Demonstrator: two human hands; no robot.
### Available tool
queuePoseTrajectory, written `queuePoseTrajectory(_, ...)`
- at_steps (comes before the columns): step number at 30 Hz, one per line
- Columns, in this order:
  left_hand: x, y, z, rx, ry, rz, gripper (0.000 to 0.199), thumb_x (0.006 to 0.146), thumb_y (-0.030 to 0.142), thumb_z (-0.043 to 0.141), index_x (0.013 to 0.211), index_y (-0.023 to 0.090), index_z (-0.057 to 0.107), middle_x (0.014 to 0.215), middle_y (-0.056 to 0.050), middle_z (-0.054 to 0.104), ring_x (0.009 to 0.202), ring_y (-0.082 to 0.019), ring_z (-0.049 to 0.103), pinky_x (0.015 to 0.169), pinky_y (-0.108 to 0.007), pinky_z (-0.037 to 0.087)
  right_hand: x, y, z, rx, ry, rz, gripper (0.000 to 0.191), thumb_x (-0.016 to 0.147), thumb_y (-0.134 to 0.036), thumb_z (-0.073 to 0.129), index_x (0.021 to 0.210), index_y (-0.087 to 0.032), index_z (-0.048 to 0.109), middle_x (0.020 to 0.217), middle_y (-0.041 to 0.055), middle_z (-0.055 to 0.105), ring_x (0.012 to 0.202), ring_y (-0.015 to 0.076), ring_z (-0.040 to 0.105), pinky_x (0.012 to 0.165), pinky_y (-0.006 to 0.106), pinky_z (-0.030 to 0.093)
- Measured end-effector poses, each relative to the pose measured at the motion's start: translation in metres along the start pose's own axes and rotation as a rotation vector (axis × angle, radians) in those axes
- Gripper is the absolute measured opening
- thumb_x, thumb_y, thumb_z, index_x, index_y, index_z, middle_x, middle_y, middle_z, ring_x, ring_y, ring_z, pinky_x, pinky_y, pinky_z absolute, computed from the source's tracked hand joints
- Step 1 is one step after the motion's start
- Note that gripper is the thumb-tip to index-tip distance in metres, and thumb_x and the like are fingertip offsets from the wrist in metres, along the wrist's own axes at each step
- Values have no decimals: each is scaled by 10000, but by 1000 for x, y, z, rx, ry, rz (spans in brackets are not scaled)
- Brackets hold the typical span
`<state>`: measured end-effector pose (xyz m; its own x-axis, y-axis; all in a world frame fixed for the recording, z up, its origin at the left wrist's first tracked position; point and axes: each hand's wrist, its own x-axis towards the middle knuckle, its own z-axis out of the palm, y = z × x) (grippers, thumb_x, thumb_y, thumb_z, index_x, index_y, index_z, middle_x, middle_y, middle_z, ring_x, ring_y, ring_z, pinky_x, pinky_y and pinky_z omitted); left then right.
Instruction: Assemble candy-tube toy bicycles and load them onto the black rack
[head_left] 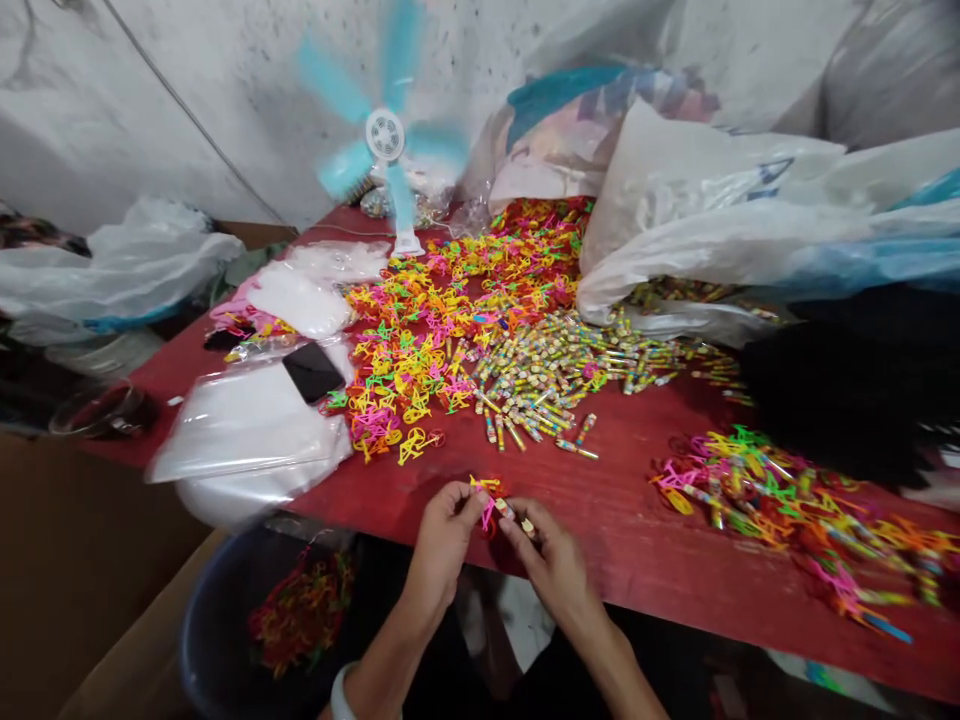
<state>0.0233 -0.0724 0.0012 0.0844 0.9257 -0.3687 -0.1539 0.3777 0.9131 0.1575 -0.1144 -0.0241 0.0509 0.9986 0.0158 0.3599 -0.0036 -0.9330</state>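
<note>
The small plastic pieces (487,508) were pinched in the left hand (444,540) at lower center, while the right hand (551,560) gripped tiny printed tubes (516,518) beside them. Both hands angled inward over the red table's (600,490) front edge; upper left, a blue-bladed fan (385,135) stood before a stained wall (247,90).

Before you, a stained, whitish wall (247,120) backs a red table (622,490) beneath soft light; a blue-bladed fan (385,135) whirls at eleven o'clock, and a dark cable (187,110) slants down the wall at ten.
</note>
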Motion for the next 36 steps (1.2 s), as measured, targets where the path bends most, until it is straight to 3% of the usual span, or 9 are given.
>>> queuePoseTrajectory(6, 1, -3, 5, 83, 7, 58, 257, 708, 407, 628, 659, 170, 543, 620, 31, 525, 614, -117, 454, 626, -243, 372, 2, 3, 1, 17, -6, 33, 285, 914, -425, 493, 1003, -208, 654, 855, 37, 695, 765, 173, 650, 706, 259, 509)
queuePoseTrajectory(11, 3, -14, 5, 124, 36, 76, 242, 769, 407, 564, 699, 184, 500, 653, 34, 489, 633, -122, 425, 630, -246, 359, 5, 2, 4, -97, 6, -58, 292, 924, -370, 467, 1062, -213, 671, 996, 85, 710, 908, 214, 669, 788, 306, 527)
queuePoseTrajectory(17, 7, -25, 0, 307, 72, 132, 170, 834, 293, 486, 699, 197, 447, 697, 22, 477, 691, -141, 433, 655, -257, 352, 7, 2, 2, -153, -108, -141, 294, 930, -317, 442, 1042, -210, 691, 925, 83, 728, 818, 205, 690, 707, 289, 540)
queuePoseTrajectory(23, 4, -30, 12, 424, 51, 113, 169, 830, 173, 462, 674, 203, 404, 712, 20, 473, 733, -145, 466, 695, -261, 383, -11, 16, 9, -215, 6, -198, 297, 921, -254, 424, 1065, -188, 675, 902, 103, 727, 810, 213, 701, 673, 277, 549)
queuePoseTrajectory(26, 4, -21, 19, 531, -51, 154, 153, 831, 168, 475, 686, 203, 437, 728, 12, 504, 738, -150, 495, 710, -272, 409, -21, 23, 7, -208, 87, -166, 283, 930, -315, 443, 1028, -188, 676, 886, 94, 728, 784, 203, 701, 664, 266, 552)
queuePoseTrajectory(29, 16, -3, 12, 689, -128, 337, 91, 857, 221, 502, 777, 197, 536, 822, -24, 565, 798, -171, 541, 756, -302, 445, -19, 27, -23, -300, 201, -96, 298, 928, -400, 455, 945, -202, 677, 834, 80, 713, 726, 202, 680, 617, 276, 538)
queuePoseTrajectory(33, 46, 16, -18, 1047, 235, 586, 222, 865, 206, 537, 1080, 171, 583, 1182, -139, 554, 1126, -288, 494, 971, -470, 389, 1, 27, -95, -714, 602, -141, 397, 885, -462, 460, 983, -145, 678, 835, 148, 647, 651, 248, 581, 585, 382, 480)
queuePoseTrajectory(35, 56, 15, -32, 1238, 289, 578, 288, 839, 172, 573, 1127, 179, 585, 1259, -151, 540, 1194, -335, 452, 987, -534, 360, 12, 24, -112, -878, 754, -174, 378, 866, -398, 480, 1026, -121, 680, 772, 140, 609, 613, 241, 532, 595, 405, 458)
queuePoseTrajectory(36, 57, 11, -37, 1306, 270, 562, 285, 836, 158, 576, 1119, 186, 594, 1250, -144, 559, 1190, -336, 459, 977, -538, 367, 17, 23, -110, -895, 781, -199, 362, 867, -365, 481, 1046, -119, 677, 779, 138, 598, 635, 243, 532, 613, 408, 460)
